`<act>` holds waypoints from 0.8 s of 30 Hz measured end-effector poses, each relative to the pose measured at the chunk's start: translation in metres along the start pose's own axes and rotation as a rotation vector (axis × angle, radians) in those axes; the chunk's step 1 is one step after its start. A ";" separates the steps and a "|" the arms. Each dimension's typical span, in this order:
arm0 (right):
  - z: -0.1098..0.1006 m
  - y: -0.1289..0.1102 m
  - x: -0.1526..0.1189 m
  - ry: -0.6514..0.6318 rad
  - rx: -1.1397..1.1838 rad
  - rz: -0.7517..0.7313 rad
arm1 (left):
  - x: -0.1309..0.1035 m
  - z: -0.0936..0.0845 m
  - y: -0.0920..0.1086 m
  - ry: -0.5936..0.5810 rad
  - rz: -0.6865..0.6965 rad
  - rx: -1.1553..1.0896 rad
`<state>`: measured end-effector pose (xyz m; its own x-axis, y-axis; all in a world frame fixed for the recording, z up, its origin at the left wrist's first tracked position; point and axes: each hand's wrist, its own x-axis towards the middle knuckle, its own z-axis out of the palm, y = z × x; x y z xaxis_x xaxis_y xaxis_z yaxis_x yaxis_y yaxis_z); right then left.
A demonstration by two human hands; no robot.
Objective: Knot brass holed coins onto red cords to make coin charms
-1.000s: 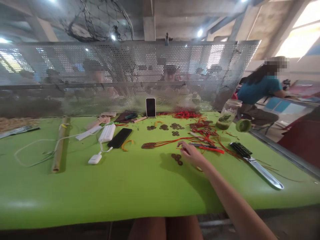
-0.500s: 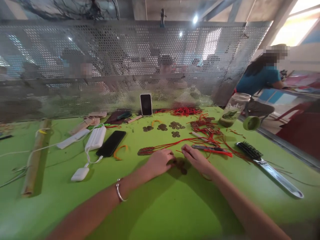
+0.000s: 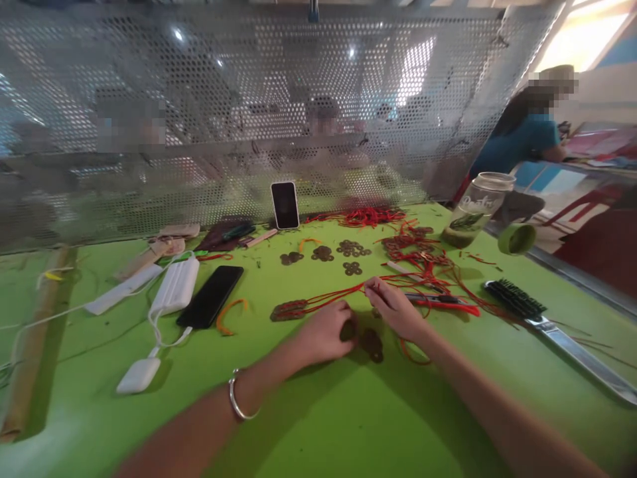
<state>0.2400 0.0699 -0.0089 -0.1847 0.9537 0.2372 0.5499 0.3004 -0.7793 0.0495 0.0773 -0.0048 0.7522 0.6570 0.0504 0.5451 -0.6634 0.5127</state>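
My left hand [image 3: 326,330], a silver bangle on its wrist, is closed on a dark round coin [image 3: 348,330] just above the green table [image 3: 298,418]. More brown coins [image 3: 372,345] lie in a small overlapping pile between my two hands. The fingers of my right hand [image 3: 393,305] are pinched together around a thin red cord [image 3: 365,289], whose end is too small to make out. Beyond my left hand lies a flat row of coins [image 3: 289,310] strung on long red cords. Several loose coin clusters [image 3: 353,268] rest farther back.
A utility knife [image 3: 432,300] and hairbrush [image 3: 562,335] lie to the right, near a glass jar [image 3: 478,211] and green lid [image 3: 517,239]. Left are a black phone [image 3: 212,297], white power bank [image 3: 174,285] and bamboo tube [image 3: 37,345]. A perforated metal screen [image 3: 223,133] stands behind.
My view has shifted slightly closer to the table. The coin in my left hand now shows apart from the pile. My right hand stays pinched.
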 end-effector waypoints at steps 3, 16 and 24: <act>-0.003 0.006 -0.006 0.012 0.019 0.043 | -0.002 0.001 0.003 0.015 0.022 -0.004; -0.009 -0.005 -0.008 -0.006 0.026 0.066 | 0.000 0.023 0.019 0.049 0.109 0.016; -0.013 -0.005 -0.007 -0.005 0.044 0.067 | 0.002 0.018 0.021 0.084 -0.027 -0.435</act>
<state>0.2489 0.0616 0.0010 -0.1530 0.9715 0.1811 0.5252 0.2352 -0.8178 0.0689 0.0579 -0.0097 0.6973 0.7109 0.0919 0.3446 -0.4449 0.8266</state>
